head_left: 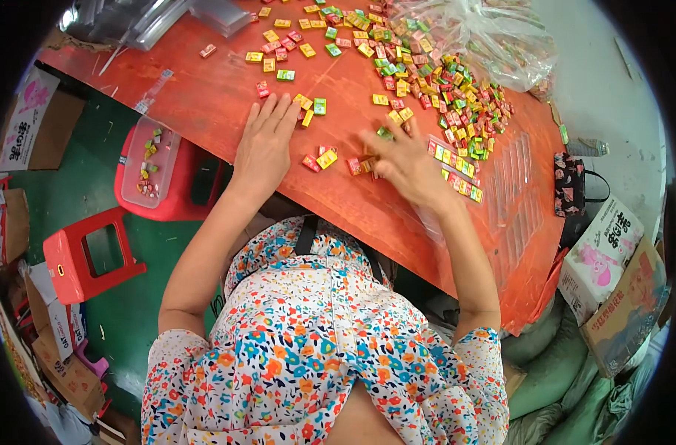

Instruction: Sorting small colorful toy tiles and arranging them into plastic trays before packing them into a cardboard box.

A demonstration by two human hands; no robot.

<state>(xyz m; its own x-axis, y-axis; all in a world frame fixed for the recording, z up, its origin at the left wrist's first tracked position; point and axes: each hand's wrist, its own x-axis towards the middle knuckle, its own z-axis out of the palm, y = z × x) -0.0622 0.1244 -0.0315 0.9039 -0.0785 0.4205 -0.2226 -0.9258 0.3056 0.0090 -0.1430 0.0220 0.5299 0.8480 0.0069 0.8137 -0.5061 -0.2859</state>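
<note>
My left hand (265, 144) lies flat on the red tabletop (226, 96), fingers stretched out. Just past its fingertips are a few small candy-sized boxes, among them a green box (320, 106) and a yellow box (307, 118). My right hand (408, 165) is over the table with its fingers apart, slightly blurred. Under and beside its fingers are a red box (354, 166) and others partly hidden. Between the hands lies a yellow box (327, 158) beside red ones. Right of my right hand, clear trays (462, 180) hold rows of small boxes.
A large heap of small boxes (471, 111) spreads at the far right, beside a clear plastic bag (493, 41). Clear plastic trays (517, 200) lie at the right. A tub (167, 141) of boxes rests on a red stool (123, 185) at left. Cartons (605, 237) stand at right.
</note>
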